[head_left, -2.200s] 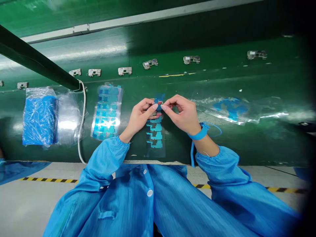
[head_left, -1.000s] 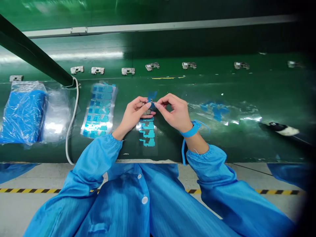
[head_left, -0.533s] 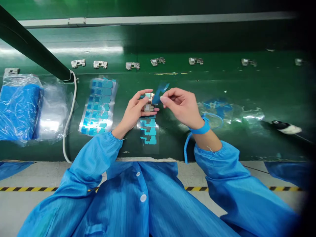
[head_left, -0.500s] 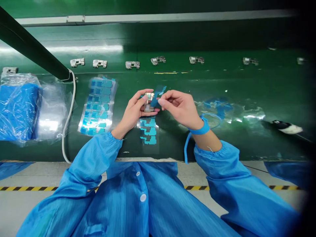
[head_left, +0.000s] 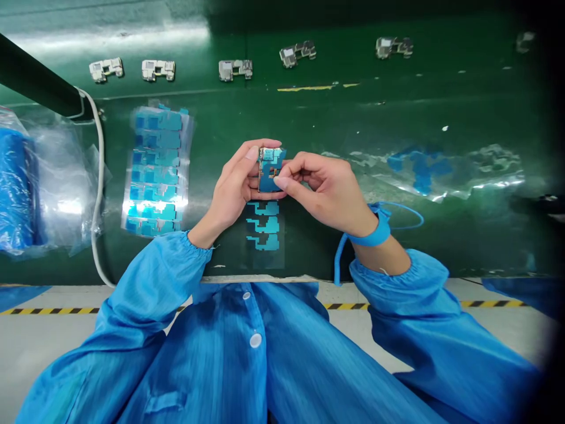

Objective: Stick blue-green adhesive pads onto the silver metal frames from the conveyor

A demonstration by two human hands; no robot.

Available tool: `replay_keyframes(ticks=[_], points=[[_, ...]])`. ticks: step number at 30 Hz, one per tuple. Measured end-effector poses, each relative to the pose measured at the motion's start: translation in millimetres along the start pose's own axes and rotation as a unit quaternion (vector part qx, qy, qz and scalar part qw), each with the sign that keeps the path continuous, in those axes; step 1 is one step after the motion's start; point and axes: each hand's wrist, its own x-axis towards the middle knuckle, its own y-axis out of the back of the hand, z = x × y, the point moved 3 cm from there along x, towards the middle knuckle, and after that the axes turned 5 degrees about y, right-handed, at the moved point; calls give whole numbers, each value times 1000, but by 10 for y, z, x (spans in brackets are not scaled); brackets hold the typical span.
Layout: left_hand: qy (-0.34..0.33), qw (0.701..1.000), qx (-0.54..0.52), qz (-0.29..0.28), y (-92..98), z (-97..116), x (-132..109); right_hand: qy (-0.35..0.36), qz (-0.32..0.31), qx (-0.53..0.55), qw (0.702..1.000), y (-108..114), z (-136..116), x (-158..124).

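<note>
Left hand (head_left: 233, 176): clasping a small silver metal bracket (head_left: 265, 154) between thumb and fingers
Right hand (head_left: 324, 191): pinching a blue adhesive film piece (head_left: 272, 175), laying it against the bracket
Bracket location: held just above blue film cutouts (head_left: 263, 227) on a green conveyor belt (head_left: 463, 112)

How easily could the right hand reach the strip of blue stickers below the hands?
Probably yes: the right hand sits just above the strip of blue stickers with nothing between them, though its fingers are busy.
</note>
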Motion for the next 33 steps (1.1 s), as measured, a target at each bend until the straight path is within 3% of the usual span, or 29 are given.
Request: replay_keyframes(ticks=[9,21,33], points=[[10,1000,20,11,-22,21,-19,-12,2,12,1000,0,10,-20],[11,998,-56,-30,-42,56,-36,-20,12,29,999,-21,48,-22],[9,998,-48,-34,-28,40,-28,-34,7,18,999,-18,44,-22]])
